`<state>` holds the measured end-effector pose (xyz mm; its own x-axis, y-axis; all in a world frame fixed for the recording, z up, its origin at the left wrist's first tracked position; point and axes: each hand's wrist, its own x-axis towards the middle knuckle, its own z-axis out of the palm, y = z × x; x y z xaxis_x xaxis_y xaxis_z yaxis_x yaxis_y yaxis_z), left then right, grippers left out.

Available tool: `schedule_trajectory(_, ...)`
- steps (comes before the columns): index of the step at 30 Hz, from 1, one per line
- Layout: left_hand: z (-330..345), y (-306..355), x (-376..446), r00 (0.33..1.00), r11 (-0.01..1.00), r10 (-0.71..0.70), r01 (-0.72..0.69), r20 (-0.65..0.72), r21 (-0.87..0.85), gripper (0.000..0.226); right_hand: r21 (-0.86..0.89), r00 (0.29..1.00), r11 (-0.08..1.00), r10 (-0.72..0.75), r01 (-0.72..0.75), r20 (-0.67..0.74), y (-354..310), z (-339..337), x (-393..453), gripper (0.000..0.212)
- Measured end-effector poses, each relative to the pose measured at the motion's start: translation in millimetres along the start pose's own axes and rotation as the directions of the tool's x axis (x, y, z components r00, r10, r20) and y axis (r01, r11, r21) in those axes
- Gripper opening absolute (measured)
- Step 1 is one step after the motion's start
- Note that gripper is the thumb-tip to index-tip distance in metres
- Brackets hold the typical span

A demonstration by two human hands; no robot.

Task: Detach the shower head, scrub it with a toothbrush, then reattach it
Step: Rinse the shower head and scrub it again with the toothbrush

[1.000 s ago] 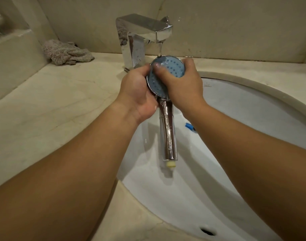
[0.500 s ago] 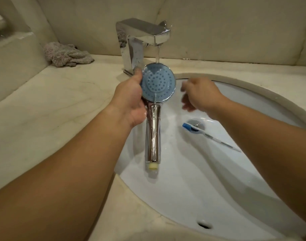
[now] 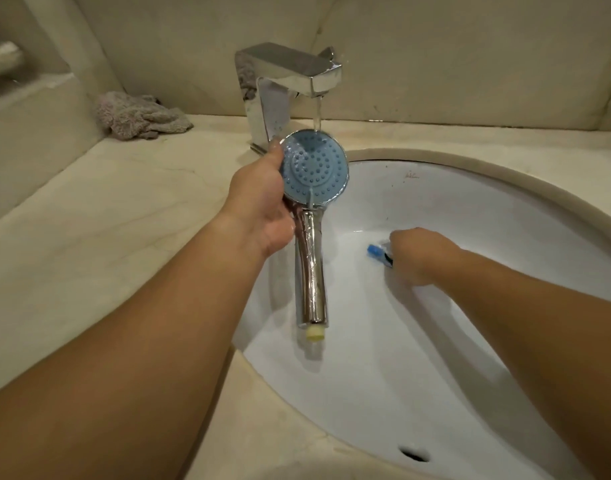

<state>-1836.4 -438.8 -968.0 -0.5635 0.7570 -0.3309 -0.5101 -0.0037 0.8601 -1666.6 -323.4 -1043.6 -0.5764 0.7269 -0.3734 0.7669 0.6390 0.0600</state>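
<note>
Closest to you, the overflow slot (image 3: 414, 454) sits in the near wall of the white sink (image 3: 470, 341), with your two forearms reaching out over the beige counter (image 3: 106, 237) and the bowl.

A little farther in, the shower head (image 3: 314, 169) hangs over the sink with its chrome handle pointing back toward you and its yellowish threaded end lowest. Your left hand (image 3: 259, 202) holds it just below the round face, thumb up along the left rim and fingers curled behind the neck. The blue nozzle face is turned up toward you and is wet, with water trailing down it.

To the right, lower in the bowl, your right hand (image 3: 420, 252) reaches down onto the toothbrush (image 3: 378, 253). Only its blue head and a bit of the neck stick out past your knuckles. Your fingers are bent down over the handle, but I cannot tell whether they are actually gripping it.

Beyond the shower head, the chrome tap (image 3: 290, 84) is running, and its thin stream lands on the top edge of the blue face. Farther left, a crumpled grey cloth (image 3: 141, 117) lies on the counter against the wall.
</note>
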Motion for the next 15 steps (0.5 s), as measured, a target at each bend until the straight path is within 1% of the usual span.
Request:
schedule_trajectory(1, 0.0, 0.2, 0.8, 1.0, 1.0, -0.004, 0.004, 0.007, -0.006, 0.04, 0.084, 0.998, 0.996, 0.005, 0.001, -0.065, 2.1, -4.4, 0.5, 0.014)
schedule_trajectory(3, -0.3, 0.0, 3.3, 1.0, 1.0, -0.012, 0.012, 0.012, -0.022, 0.042, 0.26, 0.969, 0.963, -0.007, 0.073, -0.247, 5.1, -17.5, 1.3, 0.01)
schedule_trajectory(4, -0.3, -0.1, 4.5, 1.0, 0.999, -0.014, 0.014, 0.013, -0.029, 0.042, 0.341, 0.942, 0.931, -0.009, 0.131, -0.335, 4.6, -25.0, -0.4, 0.007)
schedule_trajectory(6, 0.5, -0.6, 5.6, 1.0, 0.999, -0.015, 0.016, 0.017, -0.035, 0.041, 0.457, 0.878, 0.849, -0.017, 0.265, -0.478, -0.8, -39.2, -8.8, 0.01)
schedule_trajectory(8, 1.9, -0.7, 6.1, 1.0, 1.0, -0.016, 0.016, 0.01, -0.014, 0.041, 0.497, 0.821, 0.788, -0.018, 0.363, -0.571, -8.1, -49.0, -20.2, 0.01)
schedule_trajectory(10, 2.4, -0.3, 5.0, 1.0, 1.0, -0.012, 0.012, -0.003, 0.028, 0.041, 0.509, 0.775, 0.753, -0.002, 0.417, -0.632, -13.7, -54.2, -28.7, 0.011)
schedule_trajectory(12, 2.4, 0.9, 2.8, 1.0, 0.997, -0.018, 0.02, -0.016, 0.078, 0.041, 0.499, 0.737, 0.738, 0.004, 0.453, -0.676, -17.6, -57.5, -33.8, 0.01)
schedule_trajectory(15, 1.6, 1.2, 1.5, 0.999, 0.985, -0.038, 0.039, -0.01, 0.17, 0.048, 0.426, 0.694, 0.754, -0.055, 0.5, -0.718, -26.1, -55.6, -35.3, 0.012)
